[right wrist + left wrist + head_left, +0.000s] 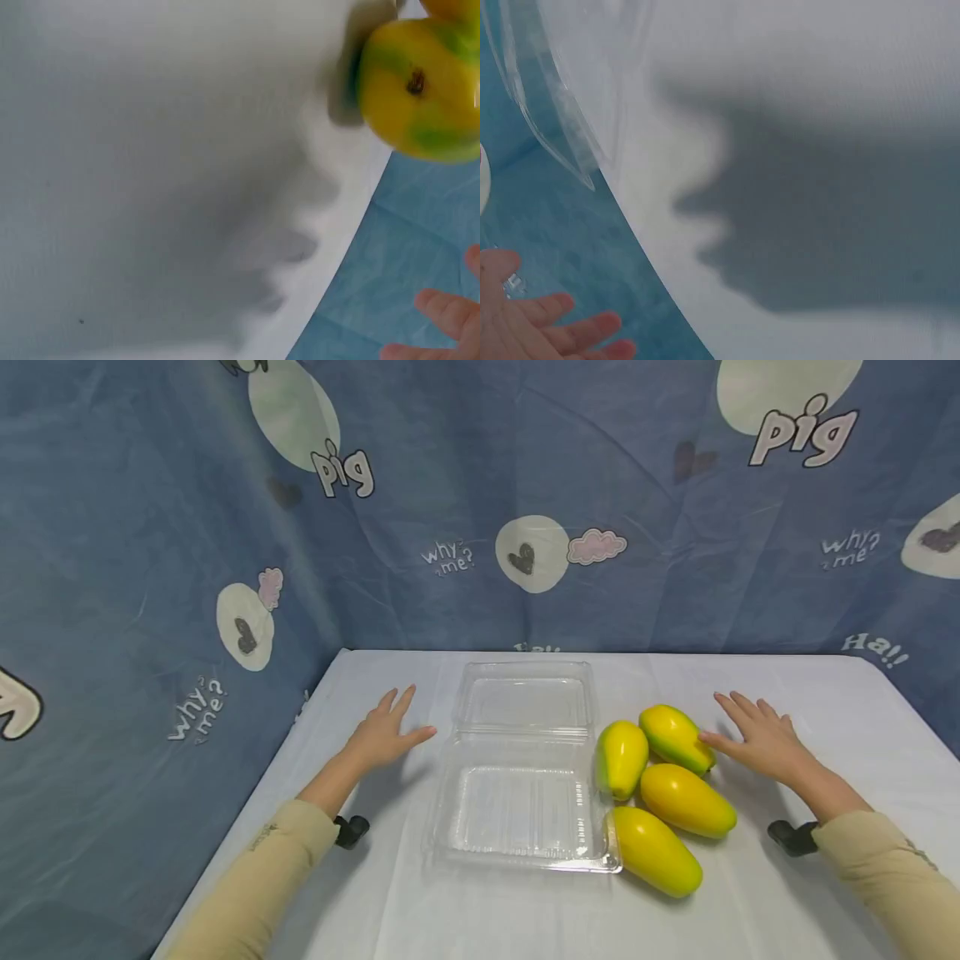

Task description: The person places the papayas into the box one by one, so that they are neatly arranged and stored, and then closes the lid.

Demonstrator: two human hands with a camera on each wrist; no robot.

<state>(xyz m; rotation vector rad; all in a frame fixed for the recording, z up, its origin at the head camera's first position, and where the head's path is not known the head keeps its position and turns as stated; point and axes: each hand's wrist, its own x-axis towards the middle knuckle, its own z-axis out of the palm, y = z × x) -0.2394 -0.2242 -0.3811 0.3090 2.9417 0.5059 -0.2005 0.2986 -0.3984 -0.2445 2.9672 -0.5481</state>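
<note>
A clear plastic clamshell box point(517, 864) lies with its lid point(525, 733) folded back on the white table. Several yellow-green mangoes are grouped at its right: one upright-looking mango point(622, 758) beside the wall, a far one point(675, 737), a middle one point(687, 800) and a near one point(655, 852). My left hand point(381, 735) hovers left of the box, fingers spread, holding nothing. On the other side my right hand point(765, 742) is spread too, its thumb close to the far mango; whether they touch I cannot tell. In the right wrist view a mango point(427, 90) shows its stem end.
The table point(390, 893) is covered in white cloth. A blue printed curtain point(420, 593) hangs behind it and along its left side. Small black wrist devices point(793, 838) sit at both cuffs.
</note>
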